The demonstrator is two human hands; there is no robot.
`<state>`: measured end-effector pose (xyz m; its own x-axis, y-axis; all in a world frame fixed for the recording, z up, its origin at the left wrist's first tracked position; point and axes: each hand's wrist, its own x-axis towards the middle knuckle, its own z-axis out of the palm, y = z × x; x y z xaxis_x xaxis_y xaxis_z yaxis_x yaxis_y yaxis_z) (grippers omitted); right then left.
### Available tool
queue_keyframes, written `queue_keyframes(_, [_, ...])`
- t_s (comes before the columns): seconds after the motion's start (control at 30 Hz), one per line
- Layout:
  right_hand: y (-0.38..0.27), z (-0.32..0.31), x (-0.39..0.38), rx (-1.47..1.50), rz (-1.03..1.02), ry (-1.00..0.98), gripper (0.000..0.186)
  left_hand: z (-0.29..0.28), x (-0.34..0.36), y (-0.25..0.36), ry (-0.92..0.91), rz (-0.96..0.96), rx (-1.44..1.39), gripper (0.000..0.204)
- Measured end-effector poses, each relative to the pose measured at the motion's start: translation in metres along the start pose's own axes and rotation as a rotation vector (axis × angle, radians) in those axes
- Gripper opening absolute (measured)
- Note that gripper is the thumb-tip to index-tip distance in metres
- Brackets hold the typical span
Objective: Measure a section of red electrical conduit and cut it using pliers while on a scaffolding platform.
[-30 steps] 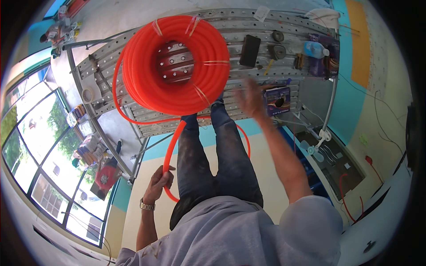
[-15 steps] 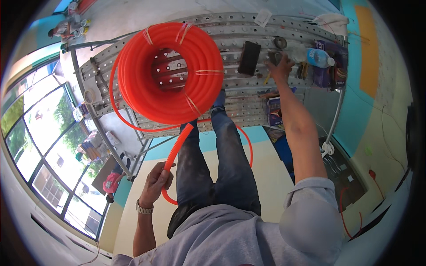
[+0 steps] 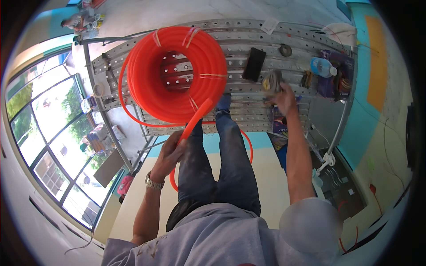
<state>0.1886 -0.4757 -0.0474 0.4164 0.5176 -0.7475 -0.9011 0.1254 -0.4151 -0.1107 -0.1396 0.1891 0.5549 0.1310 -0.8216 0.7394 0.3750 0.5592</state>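
My left hand point(image 3: 171, 153) grips the free end of an orange corrugated tube point(image 3: 194, 123), which rises toward a big tied coil of the same tube point(image 3: 146, 80) on the metal scaffold deck point(image 3: 242, 29). My right hand point(image 3: 284, 97), to the coil's right, is closed on a blurred black-and-yellow tape measure point(image 3: 272, 82) just above the deck. Beside it are a dark rectangular phone-like object point(image 3: 254, 64) and a small dark roll of tape point(image 3: 285, 50).
A water bottle point(image 3: 323, 67) and purple boxes point(image 3: 337, 84) sit at the deck's right end; a pale tape roll point(image 3: 99, 90) is at the left. Scaffold tubes point(image 3: 100, 113) frame the deck. A seated person point(image 3: 77, 21) and another in red point(image 3: 124, 186) are beyond it.
My right hand reached to the tape measure, took hold of it and moved it back toward me. My left hand has raised the tube's end toward the coil.
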Motion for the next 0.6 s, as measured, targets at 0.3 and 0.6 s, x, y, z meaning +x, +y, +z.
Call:
queue_keyframes(0.3, [0.1,0.178,-0.095,0.24,0.005,-0.319,0.054,0.014,0.058,0.007,-0.007,0.105,0.083,0.032])
queue_keyframes(0.6, [0.132,0.221,-0.102,0.39,0.042,-0.175,0.047,0.026,0.057,-0.004,-0.127,0.04,-0.044,0.033])
